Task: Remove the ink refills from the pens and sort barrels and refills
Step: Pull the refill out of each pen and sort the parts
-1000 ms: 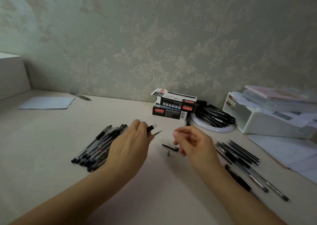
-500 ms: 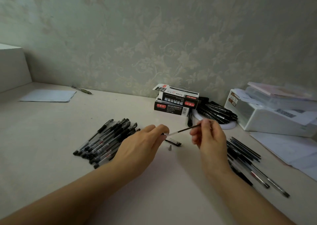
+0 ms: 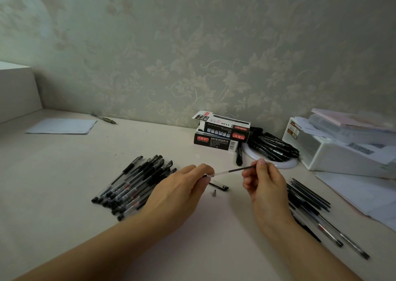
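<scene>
Thin refill [image 3: 233,170], clear at one end and dark toward the tip, spans between our hands above the bench [image 3: 64,173]: right hand [image 3: 264,182] pinches its tip end, left hand [image 3: 182,191] grips the barrel [image 3: 209,175].

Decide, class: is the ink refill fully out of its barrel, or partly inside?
Partly inside, it seems. The refill spans from the right hand to the barrel end gripped by the left hand.

Pale floral wallpaper [image 3: 192,44], cream desk [image 3: 53,184], soft daylight

Home desk [image 3: 64,173], floral wallpaper [image 3: 192,55], papers [image 3: 62,126]
</scene>
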A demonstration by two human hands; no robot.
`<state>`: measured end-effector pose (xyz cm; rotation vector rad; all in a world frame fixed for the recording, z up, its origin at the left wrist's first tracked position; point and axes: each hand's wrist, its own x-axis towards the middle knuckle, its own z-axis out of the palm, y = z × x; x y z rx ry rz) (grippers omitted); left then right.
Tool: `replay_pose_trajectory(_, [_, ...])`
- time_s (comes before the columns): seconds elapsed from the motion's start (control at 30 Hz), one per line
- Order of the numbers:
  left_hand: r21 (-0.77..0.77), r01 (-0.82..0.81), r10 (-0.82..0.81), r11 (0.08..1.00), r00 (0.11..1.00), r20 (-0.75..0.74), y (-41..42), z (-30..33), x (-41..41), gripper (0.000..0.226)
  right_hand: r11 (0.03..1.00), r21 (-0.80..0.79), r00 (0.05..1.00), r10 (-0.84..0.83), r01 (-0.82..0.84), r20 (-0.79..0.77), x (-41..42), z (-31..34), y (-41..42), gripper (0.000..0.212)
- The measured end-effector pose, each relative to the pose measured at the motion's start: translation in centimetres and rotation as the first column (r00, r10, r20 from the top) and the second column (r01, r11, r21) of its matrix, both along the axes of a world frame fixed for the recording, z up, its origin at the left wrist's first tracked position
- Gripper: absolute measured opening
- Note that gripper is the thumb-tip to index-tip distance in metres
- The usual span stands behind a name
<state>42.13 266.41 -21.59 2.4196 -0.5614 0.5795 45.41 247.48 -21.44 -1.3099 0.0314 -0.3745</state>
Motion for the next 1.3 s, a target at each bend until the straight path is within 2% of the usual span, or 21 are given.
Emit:
replay_pose_trajectory(0.4, [0.022, -0.008, 0.008, 1.0, 1.0, -0.016, 0.1, -0.2, 0.0, 0.02, 0.995, -0.1, 0.999, -0.02, 0.025, 0.051, -0.3, 0.1, 0.0, 0.028])
replay_pose_trajectory(0.6, [-0.014, 0.035, -0.035, 0.999, 0.999, -0.016, -0.3, -0.3, 0.0, 0.018, 1.0, -0.008, 1.0, 0.014, -0.014, -0.003, -0.3, -0.2, 0.2, 0.028])
replay_pose_trajectory(0.7, [-0.002, 0.023, -0.023, 1.0, 1.0, -0.006, -0.1, -0.2, 0.2, 0.018, 0.977, -0.189, 0.992, 0.114, -0.102, 0.053, -0.8, 0.0, 0.6, 0.023])
replay_pose_trajectory(0.8, [-0.027, 0.011, -0.011, 1.0, 1.0, -0.005, -0.1, -0.1, 0.3, 0.016, 0.865, -0.47, 0.979, 0.203, -0.174, 0.011, -1.4, 0.2, 1.3, 0.023])
replay_pose_trajectory(0.87, [-0.051, -0.012, 0.012, 0.999, 1.0, -0.003, 0.0, -0.1, 0.3, 0.014, 0.733, -0.667, 0.985, 0.172, -0.131, -0.005, -1.6, 0.0, 1.3, 0.027])
replay_pose_trajectory(0.93, [-0.058, -0.034, 0.034, 0.998, 0.999, -0.006, 0.1, 0.0, 0.4, 0.014, 0.593, -0.804, 0.989, 0.139, -0.046, 0.046, -1.5, -0.1, 1.0, 0.023])
replay_pose_trajectory(1.0, [-0.05, -0.04, 0.039, 0.998, 0.999, -0.011, 0.3, 0.0, 0.6, 0.015, 0.534, -0.846, 0.987, 0.146, -0.015, 0.075, -1.5, -0.2, 0.8, 0.019])
replay_pose_trajectory(1.17, [0.021, -0.045, 0.045, 0.999, 0.999, 0.005, 0.2, -0.2, 0.7, 0.016, 0.439, -0.897, 0.977, 0.208, -0.055, 0.042, -1.4, -0.8, 0.9, 0.01])
replay_pose_trajectory(1.23, [0.044, -0.055, 0.055, 0.998, 0.998, 0.009, 0.3, -0.3, 0.8, 0.017, 0.501, -0.863, 0.98, 0.195, -0.063, 0.042, -1.3, -0.8, 1.0, 0.009])
replay_pose_trajectory(1.3, [0.063, -0.055, 0.054, 0.996, 0.998, 0.018, 0.4, -0.3, 0.9, 0.018, 0.695, -0.714, 0.987, 0.154, -0.081, 0.038, -1.0, -0.7, 0.7, 0.009])
